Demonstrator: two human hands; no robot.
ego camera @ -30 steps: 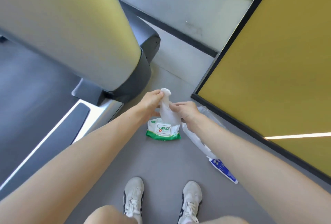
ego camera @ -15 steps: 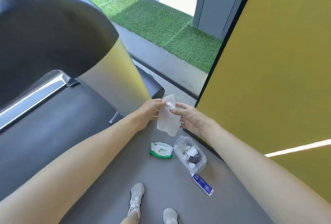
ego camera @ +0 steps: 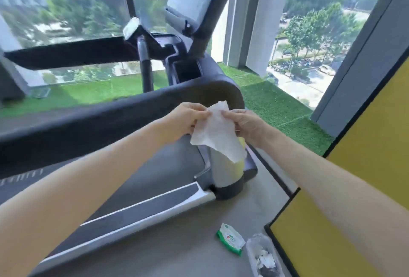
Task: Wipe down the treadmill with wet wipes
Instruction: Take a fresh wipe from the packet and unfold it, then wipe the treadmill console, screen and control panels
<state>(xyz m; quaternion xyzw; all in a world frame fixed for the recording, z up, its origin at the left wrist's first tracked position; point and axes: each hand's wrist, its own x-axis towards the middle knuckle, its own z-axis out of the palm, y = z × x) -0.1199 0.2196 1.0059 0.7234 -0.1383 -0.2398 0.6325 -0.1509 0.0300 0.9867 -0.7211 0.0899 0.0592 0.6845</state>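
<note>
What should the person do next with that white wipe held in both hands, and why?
Probably lay the white wet wipe onto the dark grey treadmill handrail just beyond it and start rubbing. The left hand and right hand pinch its top edge; it hangs spread open, apparently touching no surface.

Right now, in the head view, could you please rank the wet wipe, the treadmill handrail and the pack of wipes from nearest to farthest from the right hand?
1. The wet wipe, pinched in the right hand itself.
2. The treadmill handrail, its curved end just beyond the hands.
3. The pack of wipes, down on the floor, below.
</note>
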